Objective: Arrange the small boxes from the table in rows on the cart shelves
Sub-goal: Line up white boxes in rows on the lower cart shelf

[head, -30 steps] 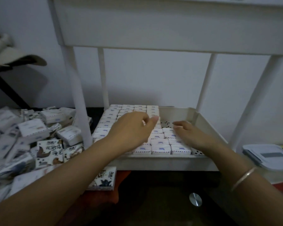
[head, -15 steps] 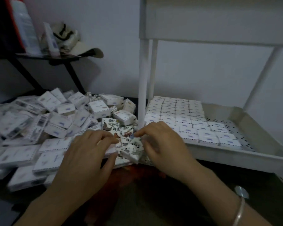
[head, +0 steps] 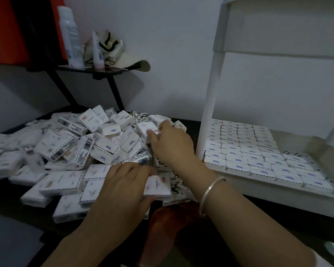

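Note:
A loose pile of small white boxes (head: 81,147) covers the dark table on the left. My left hand (head: 123,187) holds one flat white box (head: 157,185) at the pile's near edge, fingers on top and thumb beneath. Farther back, my right hand (head: 172,145), with a silver bangle on its wrist, reaches into the pile and pinches a small box (head: 146,127). On the right stands the white cart, and its lower shelf (head: 278,197) carries neat rows of boxes (head: 247,149) filling its left and front part. Dotted shelf floor shows at the right.
The cart's white post (head: 208,112) rises just right of my right hand, and its upper shelf (head: 281,35) hangs overhead. A black stand behind the pile bears a spray bottle (head: 69,35), a tube (head: 96,53) and a cap (head: 127,60). A reddish-brown object (head: 162,228) lies near.
Both hands left the cart shelf and came left to the pile. The view swung left with them. The left hand has taken up a box; the right hand has reached deeper into the pile.

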`<state>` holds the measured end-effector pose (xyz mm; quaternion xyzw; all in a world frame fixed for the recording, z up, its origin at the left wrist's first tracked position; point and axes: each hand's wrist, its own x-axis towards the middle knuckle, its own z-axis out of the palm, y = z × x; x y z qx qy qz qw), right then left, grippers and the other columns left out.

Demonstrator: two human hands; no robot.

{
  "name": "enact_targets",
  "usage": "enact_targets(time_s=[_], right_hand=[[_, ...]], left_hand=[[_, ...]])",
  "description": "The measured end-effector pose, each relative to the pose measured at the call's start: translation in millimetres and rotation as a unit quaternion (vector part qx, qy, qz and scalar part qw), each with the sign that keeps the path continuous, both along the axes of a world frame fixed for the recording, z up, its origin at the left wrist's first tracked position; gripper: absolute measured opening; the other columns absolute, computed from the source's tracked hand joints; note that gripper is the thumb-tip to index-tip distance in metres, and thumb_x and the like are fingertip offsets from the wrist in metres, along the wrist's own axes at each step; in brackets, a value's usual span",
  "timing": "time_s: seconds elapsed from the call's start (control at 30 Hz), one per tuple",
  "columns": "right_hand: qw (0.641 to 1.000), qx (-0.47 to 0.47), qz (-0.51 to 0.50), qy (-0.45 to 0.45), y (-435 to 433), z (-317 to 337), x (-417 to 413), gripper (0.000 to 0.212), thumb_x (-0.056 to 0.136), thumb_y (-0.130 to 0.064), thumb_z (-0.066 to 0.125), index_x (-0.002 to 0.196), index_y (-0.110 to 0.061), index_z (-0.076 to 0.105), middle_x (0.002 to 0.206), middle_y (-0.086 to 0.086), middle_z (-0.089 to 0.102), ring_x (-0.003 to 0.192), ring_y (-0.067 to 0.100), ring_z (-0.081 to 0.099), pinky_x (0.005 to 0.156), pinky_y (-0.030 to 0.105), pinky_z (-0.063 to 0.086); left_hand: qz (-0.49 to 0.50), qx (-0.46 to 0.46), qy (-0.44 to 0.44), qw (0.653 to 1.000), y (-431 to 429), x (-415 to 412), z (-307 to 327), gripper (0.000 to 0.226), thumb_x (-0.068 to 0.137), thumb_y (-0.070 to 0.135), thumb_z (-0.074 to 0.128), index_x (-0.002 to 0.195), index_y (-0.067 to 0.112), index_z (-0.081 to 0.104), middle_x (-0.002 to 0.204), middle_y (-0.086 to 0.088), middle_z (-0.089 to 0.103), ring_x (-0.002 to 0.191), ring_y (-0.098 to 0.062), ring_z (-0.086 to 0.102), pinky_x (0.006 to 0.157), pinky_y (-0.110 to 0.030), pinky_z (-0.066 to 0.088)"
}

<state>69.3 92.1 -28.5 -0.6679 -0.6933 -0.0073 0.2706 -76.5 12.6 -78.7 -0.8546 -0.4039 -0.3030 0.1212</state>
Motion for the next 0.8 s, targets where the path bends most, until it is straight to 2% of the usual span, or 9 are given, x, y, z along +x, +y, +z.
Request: enact_targets(time_s=[0.07, 0.13, 0.23, 0.33, 0.47, 0.57, 0.63, 0.7, 0.8], right_hand=[[0.999, -0.005, -0.036, -0.019, 9.4, 0.4, -7.8, 0.054, 0.097, -0.055, 0.036, 0.128, -0.012, 0.047, 0.114, 0.012, 0.064, 0.103, 0.030, 0.059, 0.081, 0.039, 0.044], [0.999, 0.001, -0.047, -0.005, 13.8, -0.8, -9.4, 0.053, 0.095, -0.055, 0.043, 0.127, -0.014, 0.048, 0.112, 0.009, 0.065, 0.102, 0.028, 0.060, 0.081, 0.038, 0.043], [0.994, -0.002, -0.008, 0.105, 7.9, -0.6, -4.6, 0.053, 0.088, -0.051, 0.059, 0.129, -0.020, 0.049, 0.108, 0.000, 0.066, 0.100, 0.021, 0.062, 0.082, 0.036, 0.050], [0.980, 0.019, 0.049, 0.193, -12.1, 2.8, 6.1, 0.046, 0.086, -0.042, 0.066, 0.126, -0.024, 0.052, 0.094, -0.010, 0.061, 0.089, 0.010, 0.061, 0.082, 0.038, 0.052], [0.965, 0.060, 0.098, 0.236, -52.8, 8.2, 34.4, 0.035, 0.087, -0.036, 0.066, 0.120, -0.034, 0.057, 0.100, -0.011, 0.059, 0.077, 0.004, 0.060, 0.072, 0.028, 0.053], [0.950, 0.029, 0.128, 0.284, -87.9, 12.3, 59.2, 0.031, 0.087, -0.033, 0.067, 0.116, -0.039, 0.060, 0.099, -0.012, 0.063, 0.076, 0.007, 0.064, 0.067, 0.028, 0.056], [0.946, 0.018, 0.132, 0.296, -107.4, 11.6, 76.2, 0.032, 0.086, -0.030, 0.068, 0.116, -0.039, 0.062, 0.101, -0.015, 0.064, 0.081, 0.009, 0.066, 0.069, 0.032, 0.058], [0.938, 0.021, 0.116, 0.325, -122.4, 10.6, 95.8, 0.033, 0.086, -0.029, 0.068, 0.116, -0.041, 0.060, 0.101, -0.014, 0.065, 0.082, 0.012, 0.068, 0.067, 0.035, 0.058], [0.926, 0.036, 0.075, 0.369, -141.3, 11.1, 130.2, 0.034, 0.086, -0.024, 0.068, 0.112, -0.042, 0.057, 0.100, -0.006, 0.065, 0.075, 0.017, 0.068, 0.058, 0.026, 0.050]], left_hand=[[0.001, -0.010, -0.007, 1.000, 2.3, -1.3, -1.9, 0.050, 0.075, 0.048, 0.064, 0.114, 0.018, 0.061, 0.102, 0.007, 0.063, 0.098, -0.014, 0.053, 0.088, -0.029, 0.031], [0.001, -0.023, -0.020, 1.000, 4.7, -2.9, -4.3, 0.061, 0.067, 0.045, 0.074, 0.119, 0.018, 0.058, 0.104, 0.006, 0.061, 0.098, -0.014, 0.051, 0.087, -0.028, 0.031], [-0.007, -0.051, -0.043, 0.998, 3.6, -3.7, -3.3, 0.066, 0.063, 0.040, 0.080, 0.120, 0.024, 0.052, 0.103, 0.008, 0.056, 0.096, -0.013, 0.050, 0.082, -0.025, 0.029], [-0.013, -0.075, -0.049, 0.996, 1.0, -2.1, 1.1, 0.068, 0.061, 0.033, 0.087, 0.120, 0.023, 0.055, 0.105, 0.008, 0.051, 0.093, -0.012, 0.051, 0.073, -0.023, 0.036], [-0.047, -0.101, -0.082, 0.990, -2.4, 3.8, 3.7, 0.061, 0.067, 0.035, 0.082, 0.121, 0.030, 0.055, 0.109, 0.015, 0.046, 0.095, -0.005, 0.049, 0.065, -0.015, 0.042], [-0.078, -0.114, -0.112, 0.984, -6.2, 12.7, 5.0, 0.053, 0.073, 0.047, 0.069, 0.121, 0.033, 0.053, 0.117, 0.020, 0.048, 0.106, -0.001, 0.049, 0.073, -0.016, 0.046], [-0.097, -0.125, -0.136, 0.978, -9.0, 21.4, 8.2, 0.049, 0.075, 0.053, 0.060, 0.120, 0.035, 0.052, 0.115, 0.021, 0.052, 0.105, 0.002, 0.051, 0.076, -0.019, 0.049], [-0.115, -0.142, -0.154, 0.971, -12.1, 31.7, 12.3, 0.048, 0.074, 0.056, 0.059, 0.119, 0.042, 0.049, 0.111, 0.026, 0.055, 0.101, 0.005, 0.053, 0.072, -0.019, 0.051], [-0.160, -0.170, -0.190, 0.954, -18.2, 53.6, 18.5, 0.048, 0.073, 0.052, 0.067, 0.117, 0.049, 0.048, 0.114, 0.033, 0.056, 0.103, 0.012, 0.054, 0.074, -0.009, 0.049]])
